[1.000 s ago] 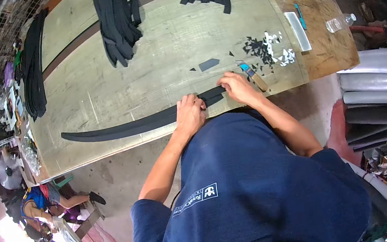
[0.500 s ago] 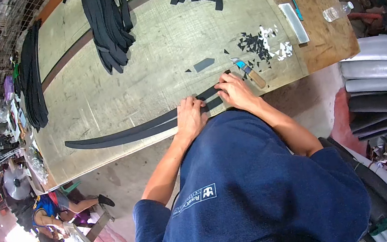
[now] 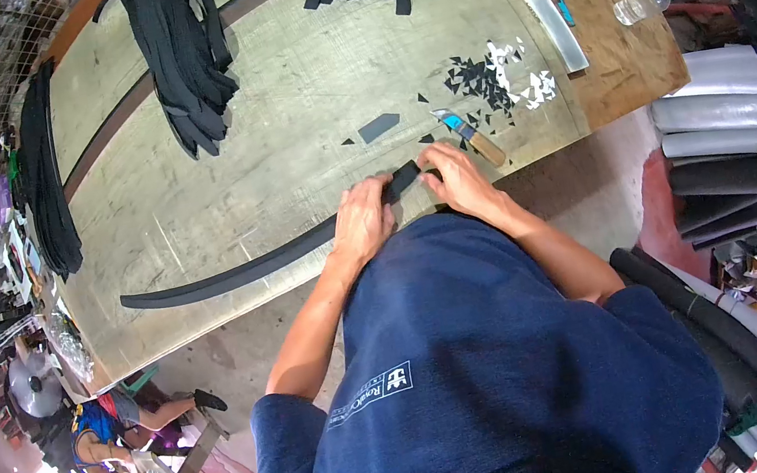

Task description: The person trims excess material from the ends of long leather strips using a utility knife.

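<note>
Long black strips (image 3: pixel 250 272) lie lined up one over another along the near edge of the worktable, curving away to the left. My left hand (image 3: pixel 362 219) is closed over them near their right end, fingers on the far side. At that end, the curled fingertips of my right hand (image 3: pixel 456 177) grip the tip of the strips. Just beyond my right hand rests a knife (image 3: pixel 474 137) with a wooden handle and blue wrapping. A grey pointed template piece (image 3: pixel 379 127) lies to the knife's left.
Small black offcuts (image 3: pixel 478 82) and white offcuts (image 3: pixel 539 90) are scattered past the knife. Farther right are a whetstone-like block (image 3: pixel 556 32), a teal pen-like tool (image 3: pixel 558 0) and a clear bottle (image 3: pixel 644 4). Bundles of black strips (image 3: pixel 179 70) hang over a bar. Another person (image 3: pixel 107 428) sits lower left.
The two fanned-out strips have come together into one line. My right hand has shifted slightly left and down at their end, and the view has moved a little.
</note>
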A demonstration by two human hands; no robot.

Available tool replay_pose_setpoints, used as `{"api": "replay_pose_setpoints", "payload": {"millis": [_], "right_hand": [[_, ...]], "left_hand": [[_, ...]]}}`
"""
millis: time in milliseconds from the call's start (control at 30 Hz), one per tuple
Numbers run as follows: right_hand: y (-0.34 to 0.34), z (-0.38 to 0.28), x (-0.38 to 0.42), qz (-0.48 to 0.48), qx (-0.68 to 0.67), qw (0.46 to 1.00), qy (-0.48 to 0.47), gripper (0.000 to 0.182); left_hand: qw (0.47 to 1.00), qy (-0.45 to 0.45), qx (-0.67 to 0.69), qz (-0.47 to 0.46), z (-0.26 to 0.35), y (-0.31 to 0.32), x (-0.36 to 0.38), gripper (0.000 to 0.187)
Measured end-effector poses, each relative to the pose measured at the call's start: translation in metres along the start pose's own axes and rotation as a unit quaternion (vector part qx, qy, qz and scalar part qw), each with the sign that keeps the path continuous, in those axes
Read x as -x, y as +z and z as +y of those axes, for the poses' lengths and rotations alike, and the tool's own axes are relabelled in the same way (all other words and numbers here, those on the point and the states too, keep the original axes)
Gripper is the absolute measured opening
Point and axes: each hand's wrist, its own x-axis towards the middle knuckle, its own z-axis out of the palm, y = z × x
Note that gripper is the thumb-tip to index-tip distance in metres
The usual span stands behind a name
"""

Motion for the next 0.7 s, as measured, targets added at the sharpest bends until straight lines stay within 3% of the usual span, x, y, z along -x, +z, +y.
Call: {"api": "replay_pose_setpoints", "payload": {"millis": [200, 367, 700], "right_hand": [[0.005, 0.008, -0.004, 0.018, 0.019, 0.999, 0.026, 0.022], [0.008, 0.011, -0.005, 0.025, 0.038, 0.999, 0.023, 0.022], [0.004, 0.024, -0.004, 0.046, -0.003, 0.999, -0.027, 0.012]], "left_hand": [[0.998, -0.024, -0.048, -0.026, 0.001, 0.007, -0.011, 0.043], [0.998, 0.020, -0.048, -0.034, -0.003, 0.011, -0.011, 0.048], [0.995, 0.030, -0.036, -0.085, 0.001, 0.005, -0.020, 0.050]]}}
